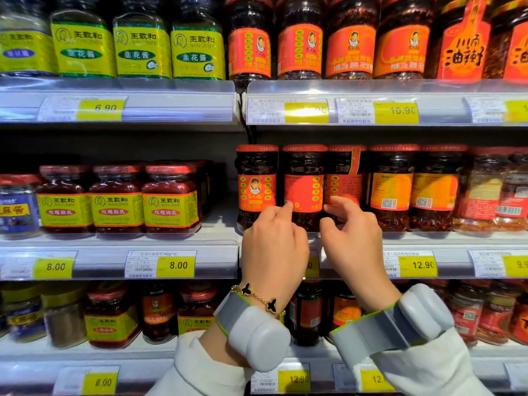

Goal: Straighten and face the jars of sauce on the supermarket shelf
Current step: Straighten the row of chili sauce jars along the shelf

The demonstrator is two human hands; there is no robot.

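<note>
Jars of sauce stand in a row on the middle shelf of a supermarket aisle, red lids level, as I work both hands up to them. The leftmost jar already shows its portrait label square to the aisle; the jar beside it presents a plain red stretch of label, turned off-front, and the third jar shows only part of its printing. My left hand sits with fingers loosely curled and the forefinger tip touching the lower label of the turned jar; it pinches nothing. My right hand is likewise half-curled, fingertips at the foot of the third jar, thumb apart, gripping nothing that I can see. Two further jars to the right show their backs, with printed codes facing out. I judge the facing step to be under way with the second jar in hand; the next move calls for closing the fingers round that jar and twisting it until the portrait faces forward, without nudging its neighbours, which stand touching.
</note>
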